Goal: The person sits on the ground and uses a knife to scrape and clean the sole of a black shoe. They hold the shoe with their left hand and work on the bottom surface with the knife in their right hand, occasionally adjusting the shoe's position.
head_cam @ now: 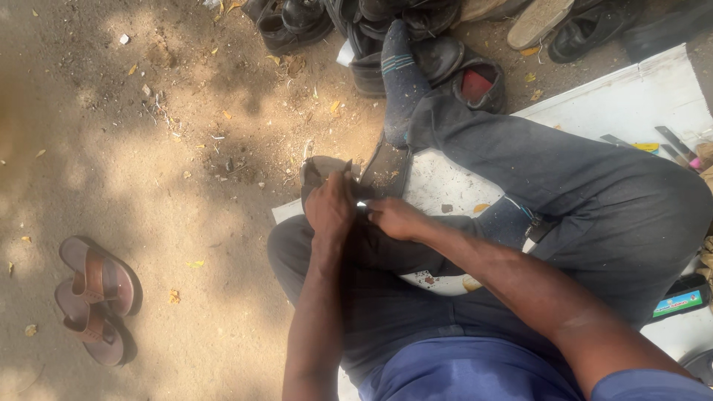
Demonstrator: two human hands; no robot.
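The left hand [330,208] is clamping the dark shoe [349,182] on the knee; right hand [394,217] is pinching its edge—keeping it braced steadily works best.

Both hands, left hand [330,208] and right hand [395,217], grip dark shoe [327,172] over knee.

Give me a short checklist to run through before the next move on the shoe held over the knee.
1. Left hand grips the shoe: ok.
2. Right hand touches the shoe: ok.
3. Shoe rests against the knee: ok.
4. Any tool in the right fingers: cannot tell, hidden.
5. Tools lie on the white board, away from both hands: ok.
6. Sandals lie apart on the sand: ok.
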